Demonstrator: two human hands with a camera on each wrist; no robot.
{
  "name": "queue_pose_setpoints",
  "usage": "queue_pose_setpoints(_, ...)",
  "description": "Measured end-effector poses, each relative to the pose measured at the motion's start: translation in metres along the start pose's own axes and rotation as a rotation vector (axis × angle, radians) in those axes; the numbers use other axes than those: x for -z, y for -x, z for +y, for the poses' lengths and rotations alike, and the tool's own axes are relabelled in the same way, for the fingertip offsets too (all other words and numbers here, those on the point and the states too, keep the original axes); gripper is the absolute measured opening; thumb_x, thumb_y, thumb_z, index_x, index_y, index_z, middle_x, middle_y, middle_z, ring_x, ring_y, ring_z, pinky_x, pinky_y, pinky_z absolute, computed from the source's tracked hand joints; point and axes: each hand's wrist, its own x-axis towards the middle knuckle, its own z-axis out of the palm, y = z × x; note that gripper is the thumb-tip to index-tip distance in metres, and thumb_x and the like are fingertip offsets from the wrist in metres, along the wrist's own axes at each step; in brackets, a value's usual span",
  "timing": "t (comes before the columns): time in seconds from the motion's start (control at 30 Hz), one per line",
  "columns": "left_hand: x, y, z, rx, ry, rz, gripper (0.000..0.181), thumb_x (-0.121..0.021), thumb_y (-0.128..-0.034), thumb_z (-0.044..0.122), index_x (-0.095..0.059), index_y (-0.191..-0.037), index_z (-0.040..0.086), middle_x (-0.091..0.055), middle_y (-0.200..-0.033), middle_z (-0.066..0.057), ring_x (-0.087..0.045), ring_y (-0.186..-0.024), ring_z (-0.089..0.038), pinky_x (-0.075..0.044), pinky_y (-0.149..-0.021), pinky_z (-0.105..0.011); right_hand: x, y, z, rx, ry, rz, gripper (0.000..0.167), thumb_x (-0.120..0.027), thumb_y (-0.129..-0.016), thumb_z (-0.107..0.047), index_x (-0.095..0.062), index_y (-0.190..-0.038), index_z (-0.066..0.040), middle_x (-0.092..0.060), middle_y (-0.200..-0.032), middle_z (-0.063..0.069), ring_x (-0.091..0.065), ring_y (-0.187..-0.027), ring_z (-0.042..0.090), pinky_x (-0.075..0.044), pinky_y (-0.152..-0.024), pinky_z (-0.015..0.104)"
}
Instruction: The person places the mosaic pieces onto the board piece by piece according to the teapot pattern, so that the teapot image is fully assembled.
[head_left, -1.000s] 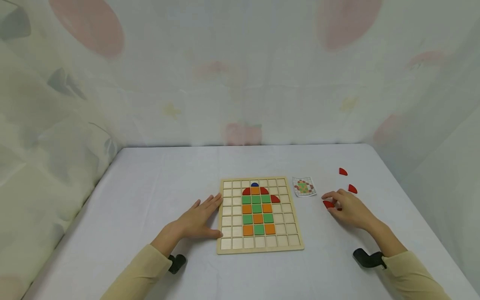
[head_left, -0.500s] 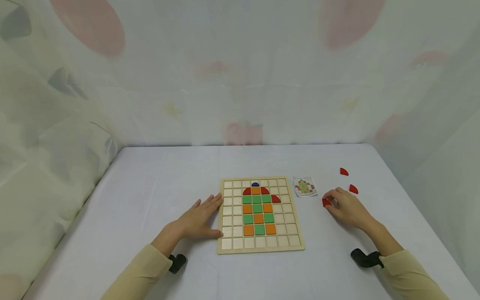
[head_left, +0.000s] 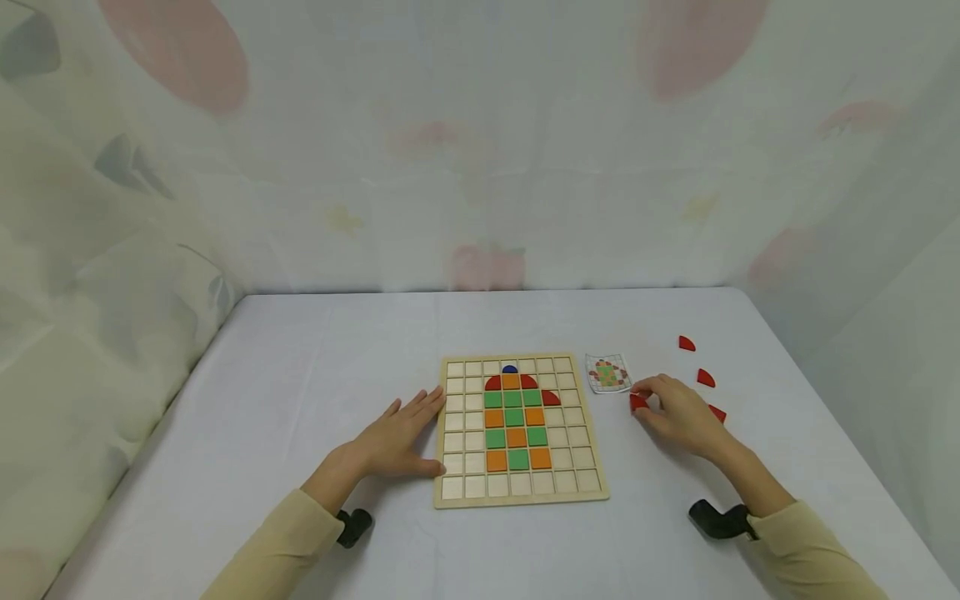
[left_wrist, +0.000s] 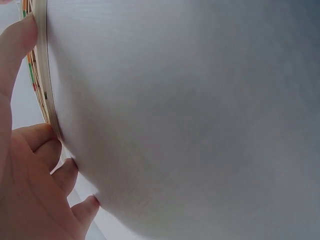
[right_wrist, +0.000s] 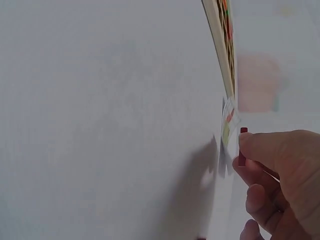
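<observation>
My left hand point(head_left: 397, 437) rests on the table with spread, mostly straight fingers, thumb and fingertips touching the left edge of a wooden grid board point(head_left: 453, 437). On the board, orange and green square tiles point(head_left: 516, 437) form a block of rows. Above them sit red quarter-circle pieces and a small blue piece point(head_left: 510, 368). My right hand point(head_left: 678, 417), right of the board, pinches a red quarter-circle piece point(head_left: 638, 402) between thumb and finger. The right wrist view shows this red piece point(right_wrist: 243, 146) edge-on, lifted above the table.
A small printed pattern card point(head_left: 608, 373) lies between the board and my right hand. Loose red quarter-circle pieces lie beyond that hand, at the far right point(head_left: 686, 342), nearer point(head_left: 706, 378) and beside the wrist point(head_left: 718, 413). A white cloth covers the table point(head_left: 337, 350).
My right hand has picked up the red quarter-circle piece and moved left toward the card, uncovering another red piece by the wrist. The left hand and board stay put.
</observation>
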Motion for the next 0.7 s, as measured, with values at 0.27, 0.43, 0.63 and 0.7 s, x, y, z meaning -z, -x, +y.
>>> queue_pose_setpoints(0.27, -0.001, -0.001, -0.001, 0.002, 0.002, -0.002, 0.100, -0.068, -0.0740, 0.055, -0.019, -0.148, 0.008, -0.013, -0.155, -0.004, -0.014, -0.141, -0.027, -0.012, -0.110, -0.057, -0.007, -0.007, -0.019, 0.047, -0.015, -0.002, 0.030, -0.074, -0.076, -0.014, -0.065, -0.104, -0.009, -0.060, -0.090, -0.001, -0.053, -0.077, 0.014, -0.047, -0.064, 0.025)
queue_pose_setpoints(0.43, 0.000, -0.001, 0.000, 0.001, 0.005, -0.002, 0.100, -0.068, -0.0740, 0.055, -0.019, -0.148, 0.008, -0.013, -0.155, -0.004, -0.015, -0.141, -0.028, -0.013, -0.110, -0.057, -0.012, -0.012, -0.031, 0.106, -0.020, 0.005, 0.028, -0.075, -0.075, -0.012, -0.064, -0.100, -0.010, -0.061, -0.089, -0.001, -0.053, -0.076, 0.013, -0.048, -0.064, 0.026)
queue_pose_setpoints(0.63, 0.000, 0.000, 0.000, 0.002, 0.005, -0.003, 0.100, -0.068, -0.0740, 0.054, -0.019, -0.148, 0.008, -0.013, -0.155, -0.005, -0.015, -0.141, -0.028, -0.013, -0.109, -0.058, -0.021, -0.018, -0.045, 0.146, -0.045, -0.014, 0.027, -0.074, -0.076, -0.013, -0.064, -0.101, -0.011, -0.062, -0.091, -0.003, -0.054, -0.079, 0.013, -0.048, -0.066, 0.026)
queue_pose_setpoints(0.7, 0.000, -0.001, 0.000, 0.004, 0.003, -0.003, 0.100, -0.068, -0.0740, 0.054, -0.019, -0.147, 0.008, -0.013, -0.155, -0.005, -0.015, -0.141, -0.028, -0.013, -0.109, -0.058, -0.025, -0.020, -0.048, 0.154, -0.053, -0.025, 0.026, -0.073, -0.077, -0.014, -0.063, -0.100, -0.012, -0.062, -0.091, -0.004, -0.054, -0.080, 0.012, -0.047, -0.066, 0.025)
